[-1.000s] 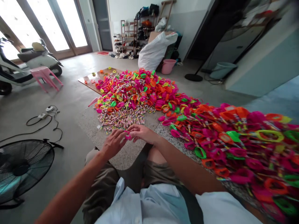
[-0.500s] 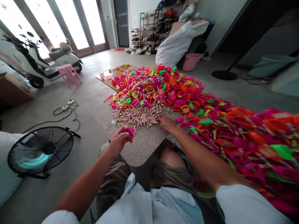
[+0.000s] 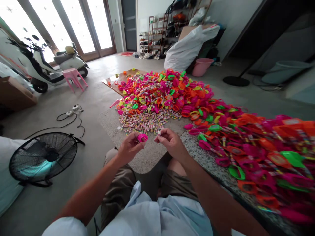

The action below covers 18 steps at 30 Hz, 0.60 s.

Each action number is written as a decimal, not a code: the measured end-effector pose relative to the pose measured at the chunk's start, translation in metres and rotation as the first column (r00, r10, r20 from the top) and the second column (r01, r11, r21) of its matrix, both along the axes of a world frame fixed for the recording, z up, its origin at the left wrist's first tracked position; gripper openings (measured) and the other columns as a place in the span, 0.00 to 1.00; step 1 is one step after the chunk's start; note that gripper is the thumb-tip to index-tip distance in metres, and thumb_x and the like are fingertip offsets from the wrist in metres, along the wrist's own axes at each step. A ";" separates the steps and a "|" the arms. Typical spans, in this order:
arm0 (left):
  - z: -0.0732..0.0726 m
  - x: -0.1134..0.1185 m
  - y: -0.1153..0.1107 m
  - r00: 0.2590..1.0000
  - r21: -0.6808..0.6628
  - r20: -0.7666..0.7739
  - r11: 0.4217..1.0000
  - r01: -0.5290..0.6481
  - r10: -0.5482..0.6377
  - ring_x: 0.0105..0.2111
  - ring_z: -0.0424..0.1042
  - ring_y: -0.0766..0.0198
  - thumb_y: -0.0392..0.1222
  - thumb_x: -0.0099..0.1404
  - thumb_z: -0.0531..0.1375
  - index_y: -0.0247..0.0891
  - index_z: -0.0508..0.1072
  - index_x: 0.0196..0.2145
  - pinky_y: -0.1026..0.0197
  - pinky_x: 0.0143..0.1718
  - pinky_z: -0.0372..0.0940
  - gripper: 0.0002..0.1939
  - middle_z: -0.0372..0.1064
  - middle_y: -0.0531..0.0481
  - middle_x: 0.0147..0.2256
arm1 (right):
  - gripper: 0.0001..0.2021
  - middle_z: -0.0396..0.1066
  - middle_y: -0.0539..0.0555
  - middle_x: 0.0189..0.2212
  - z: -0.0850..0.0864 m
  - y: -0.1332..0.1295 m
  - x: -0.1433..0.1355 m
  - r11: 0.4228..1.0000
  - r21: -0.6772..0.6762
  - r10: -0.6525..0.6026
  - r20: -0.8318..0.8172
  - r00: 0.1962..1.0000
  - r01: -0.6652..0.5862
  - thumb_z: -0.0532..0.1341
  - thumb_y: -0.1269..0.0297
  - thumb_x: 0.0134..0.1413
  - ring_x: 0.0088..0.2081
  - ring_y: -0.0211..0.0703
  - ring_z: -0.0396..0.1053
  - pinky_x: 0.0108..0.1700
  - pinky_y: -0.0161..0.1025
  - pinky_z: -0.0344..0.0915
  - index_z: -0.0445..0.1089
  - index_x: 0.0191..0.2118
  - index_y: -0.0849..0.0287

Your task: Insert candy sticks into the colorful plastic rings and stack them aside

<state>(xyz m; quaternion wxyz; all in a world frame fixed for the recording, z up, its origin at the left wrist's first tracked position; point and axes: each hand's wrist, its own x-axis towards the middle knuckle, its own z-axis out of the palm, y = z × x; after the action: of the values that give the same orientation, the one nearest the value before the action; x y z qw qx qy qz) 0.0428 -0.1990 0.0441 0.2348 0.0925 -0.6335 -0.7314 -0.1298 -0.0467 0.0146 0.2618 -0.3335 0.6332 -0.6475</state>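
My left hand (image 3: 129,147) pinches a bright pink toy watch (image 3: 142,138), its band curled into a ring, above the speckled stone tabletop (image 3: 145,160). Close by on the right, my right hand (image 3: 171,142) has thumb and fingers together around a small whitish piece (image 3: 159,133). Only its tip shows, so its exact kind is unclear. A short gap separates the two hands. Just beyond them lies a spread of small printed candy tubes (image 3: 145,121). Behind it rises a heap of pink, orange, yellow and green toy watches (image 3: 187,91).
More toy watches (image 3: 258,154) cover the right side. A black floor fan (image 3: 49,159) stands on the left, with a cable and power strip (image 3: 70,113) beyond it. Farther back are a pink stool (image 3: 73,77), a scooter (image 3: 49,65), a white sack (image 3: 183,49) and a pink bucket (image 3: 202,66).
My right hand has drawn back from the candy tubes toward my left hand, bringing a small whitish piece. My left hand has shifted slightly right and turned the pink toy watch.
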 end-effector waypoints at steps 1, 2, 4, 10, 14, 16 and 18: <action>0.002 -0.001 0.003 1.000 0.026 -0.006 1.000 0.008 -0.008 0.31 0.70 0.70 0.46 0.62 0.75 0.36 0.75 0.37 0.67 0.34 0.71 0.16 0.71 0.52 0.32 | 0.11 0.79 0.53 0.36 0.005 -0.001 0.012 0.999 -0.045 0.020 0.048 0.999 -0.017 0.65 0.55 0.57 0.35 0.44 0.76 0.42 0.43 0.72 0.66 0.40 0.54; 0.004 -0.001 0.005 1.000 0.075 -0.013 0.997 0.024 -0.023 0.32 0.73 0.69 0.46 0.62 0.74 0.36 0.75 0.38 0.66 0.36 0.73 0.15 0.74 0.51 0.34 | 0.11 0.79 0.53 0.37 0.008 -0.002 0.021 0.997 -0.076 0.018 0.081 0.997 -0.012 0.66 0.56 0.56 0.35 0.43 0.76 0.41 0.42 0.72 0.67 0.40 0.54; 0.008 0.000 0.009 0.997 0.225 -0.027 0.971 0.079 -0.075 0.34 0.77 0.65 0.45 0.62 0.74 0.37 0.76 0.41 0.62 0.38 0.75 0.15 0.78 0.49 0.37 | 0.12 0.78 0.52 0.38 0.012 -0.005 0.036 0.992 -0.123 -0.003 0.124 0.992 0.019 0.68 0.56 0.54 0.35 0.42 0.74 0.38 0.40 0.71 0.68 0.39 0.54; 0.012 0.005 0.018 0.992 0.499 -0.041 0.857 0.126 -0.122 0.40 0.82 0.62 0.40 0.62 0.72 0.38 0.78 0.47 0.64 0.42 0.77 0.16 0.81 0.48 0.40 | 0.13 0.73 0.49 0.36 0.012 -0.013 0.055 0.977 -0.200 -0.050 0.141 0.989 0.078 0.70 0.54 0.56 0.33 0.39 0.70 0.38 0.38 0.69 0.69 0.40 0.54; 0.002 0.005 0.021 0.999 0.480 0.011 0.876 0.040 -0.052 0.43 0.81 0.61 0.40 0.60 0.74 0.39 0.77 0.47 0.66 0.37 0.77 0.19 0.80 0.49 0.44 | 0.13 0.74 0.51 0.40 0.016 -0.015 0.058 0.975 -0.207 -0.069 0.082 0.994 0.085 0.69 0.53 0.58 0.37 0.41 0.71 0.40 0.39 0.71 0.70 0.41 0.53; -0.004 0.004 0.021 0.997 0.442 0.049 0.896 0.034 -0.061 0.40 0.80 0.63 0.43 0.59 0.76 0.38 0.77 0.45 0.65 0.36 0.77 0.19 0.78 0.50 0.41 | 0.13 0.74 0.51 0.40 0.019 -0.014 0.057 0.978 -0.195 -0.070 0.015 0.997 0.071 0.69 0.53 0.59 0.38 0.42 0.71 0.42 0.40 0.71 0.70 0.42 0.53; -0.007 0.004 0.019 0.995 0.384 0.069 0.922 0.039 -0.071 0.36 0.77 0.66 0.46 0.59 0.76 0.37 0.77 0.42 0.64 0.38 0.78 0.19 0.77 0.52 0.37 | 0.12 0.74 0.51 0.38 0.022 -0.013 0.057 0.982 -0.180 -0.065 -0.058 0.996 0.053 0.69 0.55 0.59 0.38 0.42 0.72 0.44 0.40 0.71 0.71 0.42 0.54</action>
<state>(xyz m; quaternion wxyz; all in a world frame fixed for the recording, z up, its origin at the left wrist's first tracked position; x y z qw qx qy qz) 0.0470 -0.1795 0.0366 0.1656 0.1486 -0.4901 -0.8428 -0.0728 -0.0597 0.0362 0.1914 -0.3572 0.5902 -0.6982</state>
